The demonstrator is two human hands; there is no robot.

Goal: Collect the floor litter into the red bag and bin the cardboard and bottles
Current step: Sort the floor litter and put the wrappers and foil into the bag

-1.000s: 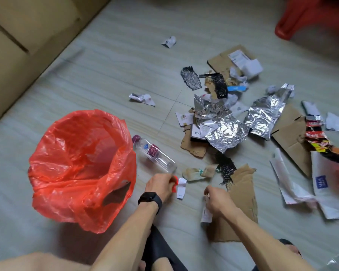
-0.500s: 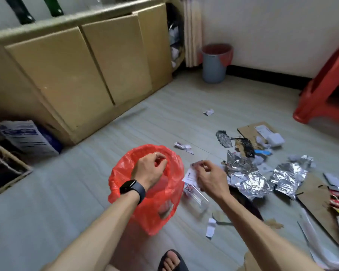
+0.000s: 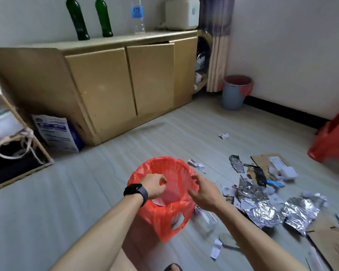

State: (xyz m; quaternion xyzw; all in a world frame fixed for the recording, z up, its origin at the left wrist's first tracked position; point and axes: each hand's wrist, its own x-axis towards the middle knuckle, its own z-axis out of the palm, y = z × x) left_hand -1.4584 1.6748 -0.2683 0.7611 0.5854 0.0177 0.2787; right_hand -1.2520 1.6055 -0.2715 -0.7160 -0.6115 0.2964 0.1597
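Paper scrap (image 3: 158, 201) now inside red bag (image 3: 165, 220)

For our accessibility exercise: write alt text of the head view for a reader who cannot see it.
A person's left hand holds the rim of a red bag while the right hand hovers open above it; foil and cardboard litter the floor at right.

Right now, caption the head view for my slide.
Left hand grips the red plastic bag, right hand open over its rim, crumpled silver foil and brown cardboard scattered nearby.
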